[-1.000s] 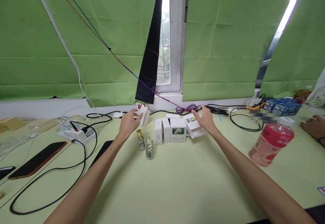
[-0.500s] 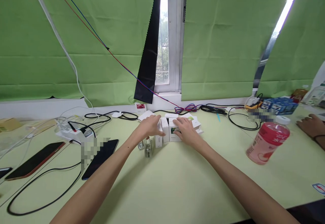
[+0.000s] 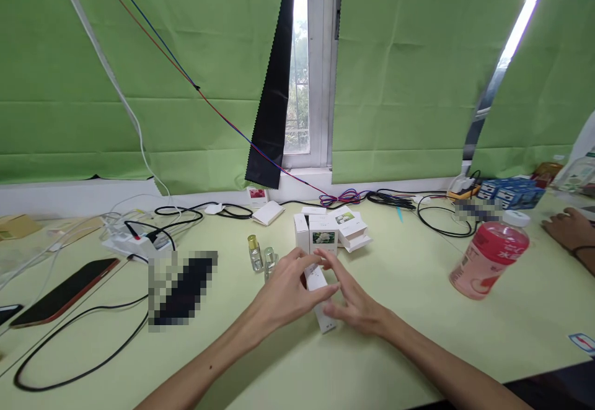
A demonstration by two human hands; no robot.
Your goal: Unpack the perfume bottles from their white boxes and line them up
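A slim white box [image 3: 318,281] lies tilted between my hands, close to me. My left hand [image 3: 290,289] is closed over it from the left, thumb across its upper face. From the right my right hand [image 3: 356,301] grips the same box, with the index finger near its far end and the thumb at its side. Left of my left hand stand a small glass bottle with a gold cap [image 3: 255,255] and one with a pale green cap [image 3: 270,260], the latter partly covered. Just beyond my fingers are white boxes, one with a flower picture [image 3: 324,238].
A pink drink bottle [image 3: 490,258] stands to the right, near another person's hand [image 3: 569,230]. Phones, one in a reddish case [image 3: 65,292], and a looped black cable [image 3: 79,311] lie left. A power strip [image 3: 139,241] and bundled wires [image 3: 341,198] line the back.
Both hands have come back toward me from the group of boxes, bringing the slim white box along. The small bottles and the white card at the back now show more.
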